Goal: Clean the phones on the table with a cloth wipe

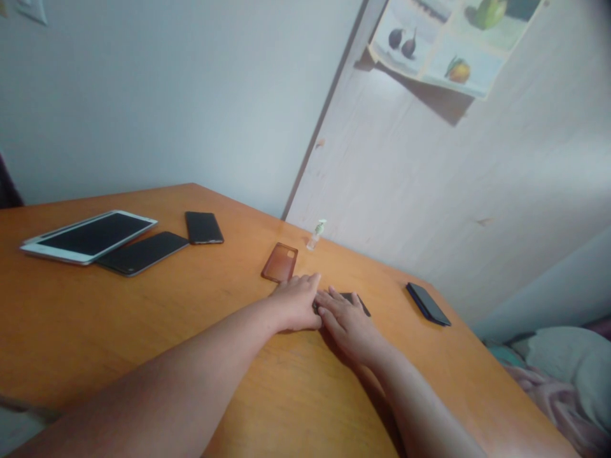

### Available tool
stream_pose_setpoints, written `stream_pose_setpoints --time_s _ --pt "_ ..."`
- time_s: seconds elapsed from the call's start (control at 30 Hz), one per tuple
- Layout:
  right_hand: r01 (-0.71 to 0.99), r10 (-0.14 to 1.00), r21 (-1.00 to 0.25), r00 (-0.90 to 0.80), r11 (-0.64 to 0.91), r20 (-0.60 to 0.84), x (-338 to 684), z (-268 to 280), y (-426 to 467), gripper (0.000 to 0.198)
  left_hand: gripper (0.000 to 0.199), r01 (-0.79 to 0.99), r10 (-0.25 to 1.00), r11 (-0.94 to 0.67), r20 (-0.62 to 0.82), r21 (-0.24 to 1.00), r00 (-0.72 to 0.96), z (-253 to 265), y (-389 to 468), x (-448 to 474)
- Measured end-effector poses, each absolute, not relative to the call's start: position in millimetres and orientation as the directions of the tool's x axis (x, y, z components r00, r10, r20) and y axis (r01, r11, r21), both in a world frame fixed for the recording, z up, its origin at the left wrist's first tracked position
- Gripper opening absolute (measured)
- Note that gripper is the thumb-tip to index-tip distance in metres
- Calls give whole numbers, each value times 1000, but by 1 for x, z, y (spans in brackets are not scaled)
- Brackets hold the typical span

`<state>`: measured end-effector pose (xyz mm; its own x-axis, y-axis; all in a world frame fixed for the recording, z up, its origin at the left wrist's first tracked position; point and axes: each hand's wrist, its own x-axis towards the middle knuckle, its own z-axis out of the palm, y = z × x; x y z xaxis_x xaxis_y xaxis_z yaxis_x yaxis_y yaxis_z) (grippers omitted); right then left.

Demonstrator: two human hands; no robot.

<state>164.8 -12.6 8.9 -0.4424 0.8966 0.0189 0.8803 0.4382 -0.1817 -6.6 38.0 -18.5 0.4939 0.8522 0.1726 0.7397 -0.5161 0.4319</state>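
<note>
A dark phone (361,303) lies on the wooden table, mostly covered by my two hands. My left hand (298,304) is closed at the phone's left end, with its fingertips partly hidden. Over the phone's top rests my right hand (351,326), its fingers stretched out and lying flat, their tips close to my left hand. Just beyond my left hand is a brown translucent phone case (280,262), with a camera cutout in its upper right corner. A small clear pump bottle (316,235) stands behind the case.
On the left of the table (248,381), a white tablet (98,236) overlaps a dark tablet (146,253), with a black phone (204,228) beside them. Another dark phone (428,304) lies near the right edge. A wall runs behind; bedding (568,369) is at right.
</note>
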Motion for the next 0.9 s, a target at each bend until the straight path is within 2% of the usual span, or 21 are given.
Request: stream_pose_setpoints --time_s 0.23,0.43,0.57,0.67,0.73,0.83,0.9 --pt "879 896 -173 -443 444 47 170 11 -22 43 93 750 862 -500 160 434 482 -18 37 -6" --pt "896 911 -176 -411 407 15 168 7 -11 45 87 750 857 -508 163 423 488 -18 37 -6" --pt "975 984 -128 -180 179 0 193 -1 2 45 94 751 856 -508 153 422 494 -19 39 -6" --pt "996 1000 -85 -25 26 12 209 -5 4 46 90 743 847 -522 149 420 511 -19 39 -7" --pt "994 998 -89 -67 68 17 207 -4 -1 47 85 740 842 -529 151 416 517 -17 38 -7" --pt "943 957 -172 -291 287 0 192 -1 -10 48 80 739 840 -535 159 409 519 -16 37 -8" --pt "899 922 -224 -387 376 -7 187 0 -12 47 78 742 840 -535 159 404 519 -16 37 -8"
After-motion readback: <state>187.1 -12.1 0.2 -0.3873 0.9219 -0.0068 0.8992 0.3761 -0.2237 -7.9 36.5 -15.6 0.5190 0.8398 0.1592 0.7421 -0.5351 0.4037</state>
